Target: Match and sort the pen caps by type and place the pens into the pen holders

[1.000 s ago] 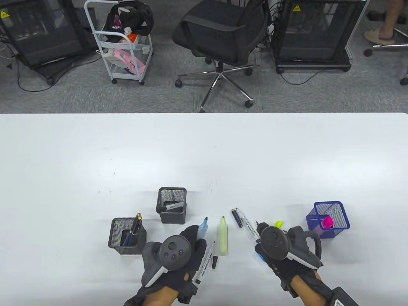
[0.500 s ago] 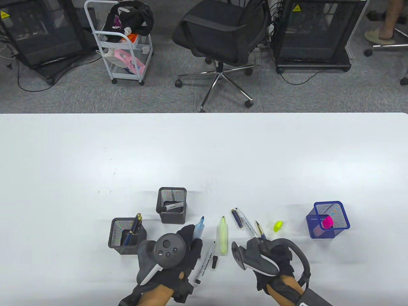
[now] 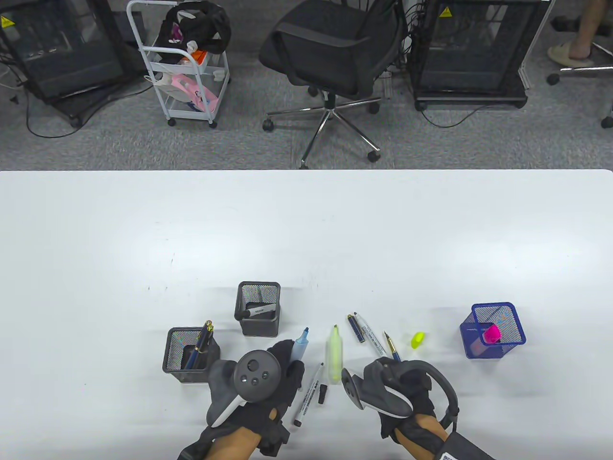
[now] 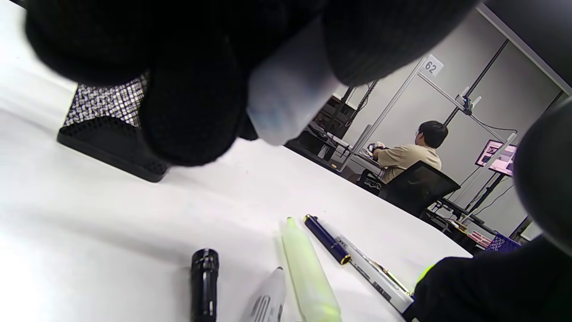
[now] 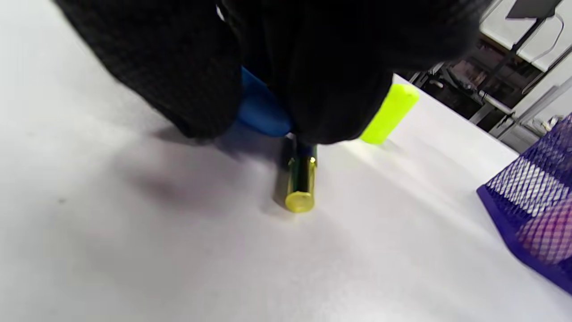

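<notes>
The left hand point(image 3: 258, 378) has its fingers curled round the barrel of a pale blue highlighter point(image 3: 300, 342), whose uncapped tip points away over the surface point(image 3: 306, 225). The right hand point(image 3: 397, 388) is curled too and, in the right wrist view, pinches a smooth blue cap point(image 5: 261, 112), probably that marker's. To cap it well, I would line the cap's mouth up with the tip, then push straight until it seats. Near the hands lie a white marker point(image 3: 309, 394), a small black cap point(image 3: 323, 393), a translucent yellow highlighter point(image 3: 334, 354) and a gold-nibbed pen point(image 3: 391, 346); a glossy yellow cap point(image 3: 417, 339) lies beyond. Further off stand two black mesh holders point(image 3: 190, 355) point(image 3: 258, 307) and a blue mesh holder point(image 3: 493, 330), all square.
</notes>
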`<state>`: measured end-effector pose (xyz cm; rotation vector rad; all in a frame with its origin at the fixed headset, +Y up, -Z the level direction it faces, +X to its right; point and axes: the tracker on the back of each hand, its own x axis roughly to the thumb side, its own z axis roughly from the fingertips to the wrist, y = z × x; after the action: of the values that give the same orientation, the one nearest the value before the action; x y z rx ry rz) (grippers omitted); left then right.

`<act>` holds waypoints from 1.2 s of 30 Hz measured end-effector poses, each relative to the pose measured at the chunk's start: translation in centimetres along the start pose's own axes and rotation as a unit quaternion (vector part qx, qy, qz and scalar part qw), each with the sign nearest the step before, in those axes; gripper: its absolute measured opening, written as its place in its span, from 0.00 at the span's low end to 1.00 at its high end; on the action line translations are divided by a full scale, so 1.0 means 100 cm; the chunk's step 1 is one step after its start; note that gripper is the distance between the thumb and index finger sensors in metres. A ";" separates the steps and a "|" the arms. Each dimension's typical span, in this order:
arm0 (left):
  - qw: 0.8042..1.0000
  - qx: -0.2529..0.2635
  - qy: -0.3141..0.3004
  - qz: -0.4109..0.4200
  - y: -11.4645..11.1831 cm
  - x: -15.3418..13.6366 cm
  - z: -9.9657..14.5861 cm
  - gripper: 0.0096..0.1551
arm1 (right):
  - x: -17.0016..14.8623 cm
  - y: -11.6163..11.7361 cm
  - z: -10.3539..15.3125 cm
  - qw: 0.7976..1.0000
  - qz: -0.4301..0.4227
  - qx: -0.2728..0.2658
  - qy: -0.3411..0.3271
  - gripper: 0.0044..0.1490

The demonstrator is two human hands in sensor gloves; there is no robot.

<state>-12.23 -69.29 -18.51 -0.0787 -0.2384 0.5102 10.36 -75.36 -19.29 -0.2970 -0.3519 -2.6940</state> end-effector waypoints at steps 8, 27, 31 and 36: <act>0.999 -0.010 -0.023 -0.030 -0.002 0.006 0.000 0.29 | -0.055 -0.030 0.019 0.957 -0.279 -0.069 -0.035 0.39; 0.983 -0.045 -0.140 -0.106 -0.019 0.043 0.009 0.30 | -0.047 -0.054 0.041 0.905 -0.310 -0.185 -0.224 0.32; 0.987 -0.037 -0.147 -0.047 -0.021 0.036 0.005 0.31 | -0.046 -0.054 0.041 0.882 -0.354 -0.210 -0.228 0.33; 0.983 -0.031 -0.145 0.107 -0.016 0.038 0.002 0.31 | -0.060 -0.060 0.042 0.801 -0.505 -0.235 -0.221 0.32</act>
<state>-8.29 -68.79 -17.36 -0.0911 -0.5360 0.7299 13.85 -66.67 -18.00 -1.1933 0.1137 -3.7284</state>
